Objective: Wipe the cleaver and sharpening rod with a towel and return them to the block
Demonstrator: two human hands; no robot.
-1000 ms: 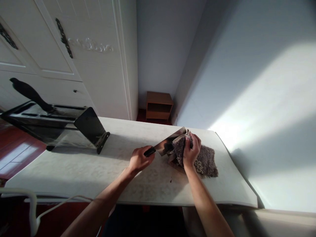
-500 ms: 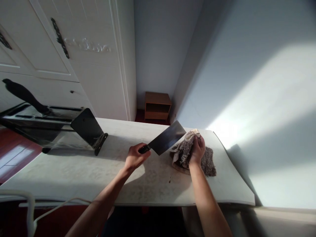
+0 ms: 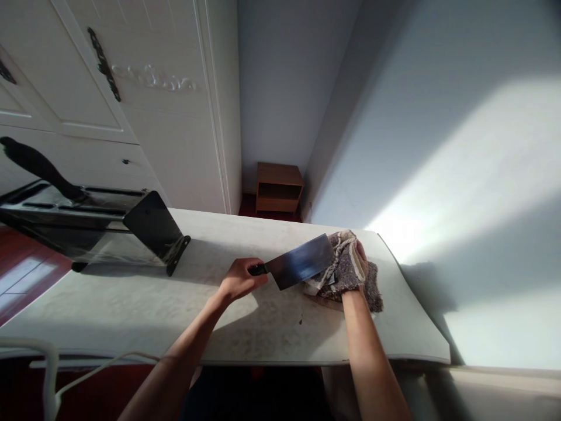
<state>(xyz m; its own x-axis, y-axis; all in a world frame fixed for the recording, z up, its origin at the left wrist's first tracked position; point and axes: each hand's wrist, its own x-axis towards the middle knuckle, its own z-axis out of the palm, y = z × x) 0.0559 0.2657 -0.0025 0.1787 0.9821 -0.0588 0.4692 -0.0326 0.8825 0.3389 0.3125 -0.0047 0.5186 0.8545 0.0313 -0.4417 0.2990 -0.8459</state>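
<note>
My left hand (image 3: pixel 239 279) is closed round the black handle of a cleaver (image 3: pixel 302 263), holding its broad steel blade just above the pale worktop (image 3: pixel 131 304). A grey, fluffy cloth (image 3: pixel 350 272) lies bunched at the right end of the worktop. My right hand (image 3: pixel 358 257) is mostly wrapped in that cloth and presses it against the far end of the blade. Only the edge of this hand and the wrist show.
A black metal rack (image 3: pixel 87 219) with a long dark handle stands on the left of the worktop. White cupboard doors (image 3: pixel 131 105) rise behind it. A small wooden shelf unit (image 3: pixel 279 187) sits on the floor in the corner. A white cable (image 3: pixel 87 368) hangs at the near left edge.
The cleaver was first half covered by the cloth, then lifted clear and tilted up. Now it is lowered flatter, with the cloth in my right hand back against the blade's tip.
</note>
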